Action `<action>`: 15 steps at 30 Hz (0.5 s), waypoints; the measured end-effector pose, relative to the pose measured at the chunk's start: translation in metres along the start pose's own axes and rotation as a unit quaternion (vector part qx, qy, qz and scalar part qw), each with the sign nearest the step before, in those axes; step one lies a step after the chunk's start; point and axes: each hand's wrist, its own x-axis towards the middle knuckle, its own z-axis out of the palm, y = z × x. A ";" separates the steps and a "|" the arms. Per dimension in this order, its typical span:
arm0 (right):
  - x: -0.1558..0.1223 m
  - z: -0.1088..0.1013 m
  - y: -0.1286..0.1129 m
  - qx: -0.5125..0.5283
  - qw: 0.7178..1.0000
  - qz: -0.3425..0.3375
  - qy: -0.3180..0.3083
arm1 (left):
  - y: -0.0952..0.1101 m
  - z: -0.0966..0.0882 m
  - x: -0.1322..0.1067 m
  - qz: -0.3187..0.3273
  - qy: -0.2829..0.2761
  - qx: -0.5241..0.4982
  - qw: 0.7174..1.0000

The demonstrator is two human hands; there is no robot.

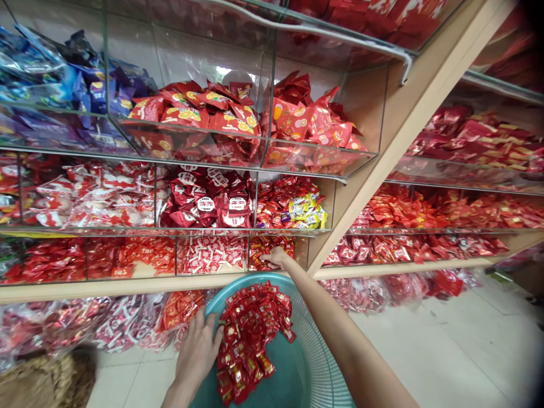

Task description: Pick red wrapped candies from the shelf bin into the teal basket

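A teal plastic basket [317, 340] stands below me, tilted towards the shelves, with a heap of red-wrapped candies [250, 334] along its left and far side. My left hand [199, 345] grips the basket's left rim, thumb on the inner side and fingers outside. Stretched forward over the far rim, my right hand [275, 258] is in a small bottom-row compartment of red-wrapped candies [261, 249]. Its fingers point left, partly extended over those candies, and nothing shows in them.
Clear dividers split the shelves into bins of red, white and blue packets [123, 93]. A slanting wooden post [408, 130] stands right of the bins. Bagged candies [76, 323] lie under the bottom ledge [127, 286]. A brown sack [46, 379] is at lower left on the tiled floor [446, 351].
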 end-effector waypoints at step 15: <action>-0.008 -0.003 0.002 -0.091 0.996 -0.019 0.017 | 0.002 -0.004 -0.003 0.003 -0.006 -0.001 1.000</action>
